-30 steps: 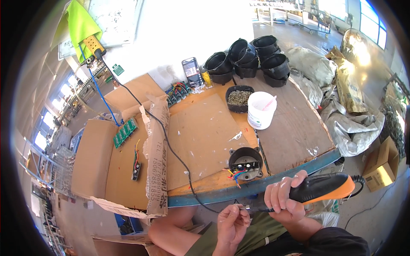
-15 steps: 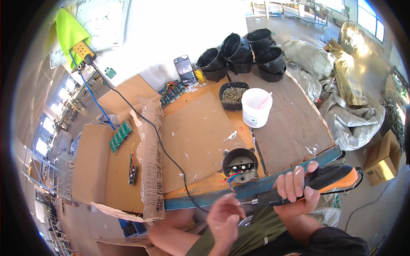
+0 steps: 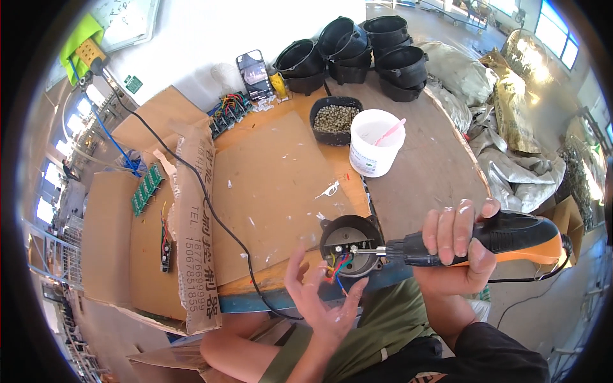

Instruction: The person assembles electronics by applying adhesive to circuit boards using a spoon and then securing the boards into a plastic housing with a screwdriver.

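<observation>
My right hand (image 3: 453, 239) is wrapped round an orange and black electric screwdriver (image 3: 511, 237), held level with its bit pointing left. The metal bit reaches over the round black housing (image 3: 352, 227) at the table's front edge; whether its tip touches a screw I cannot tell. Inside the housing sits a small circuit board (image 3: 345, 248) with coloured wires (image 3: 337, 270) hanging out over the near rim. Beside those wires my left hand (image 3: 324, 300) is spread, thumb and fingers apart, at the housing's near left side. Its fingertips are close to the wires, and I see nothing held.
A cardboard box (image 3: 203, 236) with circuit boards stands left, a black cable (image 3: 211, 198) draped over it. Behind the housing are a white bucket (image 3: 373, 153), a black tray of screws (image 3: 333, 121), a phone (image 3: 254, 73) and stacked black housings (image 3: 345, 41). Sacks (image 3: 511, 163) lie right.
The screwdriver has come up from in front of the table so its bit is over the housing. My left hand has moved left and opened wider beside the wires. The view has shifted.
</observation>
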The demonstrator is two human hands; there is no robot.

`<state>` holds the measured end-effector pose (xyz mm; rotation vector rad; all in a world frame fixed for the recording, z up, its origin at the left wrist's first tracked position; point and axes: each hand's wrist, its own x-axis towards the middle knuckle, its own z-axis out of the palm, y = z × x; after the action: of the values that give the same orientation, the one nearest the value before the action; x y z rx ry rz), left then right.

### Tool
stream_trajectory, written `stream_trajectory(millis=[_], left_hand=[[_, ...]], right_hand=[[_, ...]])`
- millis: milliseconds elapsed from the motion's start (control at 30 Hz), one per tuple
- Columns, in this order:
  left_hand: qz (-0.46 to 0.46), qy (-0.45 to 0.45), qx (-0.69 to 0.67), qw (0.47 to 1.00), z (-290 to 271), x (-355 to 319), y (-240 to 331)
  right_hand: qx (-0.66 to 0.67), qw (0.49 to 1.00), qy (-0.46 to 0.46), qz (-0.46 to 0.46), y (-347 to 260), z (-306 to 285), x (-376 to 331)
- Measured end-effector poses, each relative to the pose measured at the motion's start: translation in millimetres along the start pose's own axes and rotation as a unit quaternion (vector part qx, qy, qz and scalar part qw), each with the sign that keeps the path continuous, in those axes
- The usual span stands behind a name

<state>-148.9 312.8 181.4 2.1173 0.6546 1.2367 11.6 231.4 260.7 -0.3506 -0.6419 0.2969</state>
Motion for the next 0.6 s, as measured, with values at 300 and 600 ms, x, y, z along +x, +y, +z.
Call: stream_trajectory(millis=[300,600], left_hand=[[0.081,0.010,0.048,0.996,0.3,-4.0,-14.8],[0.049,-0.001,0.019,0.999,-6.2,-2.5,-13.3]], right_hand=[[-0.025,0.985,-0.081,0.147,40.6,2.7,16.9],[-0.313,0.884,-0.289,0.194,54.3,9.5,44.8]])
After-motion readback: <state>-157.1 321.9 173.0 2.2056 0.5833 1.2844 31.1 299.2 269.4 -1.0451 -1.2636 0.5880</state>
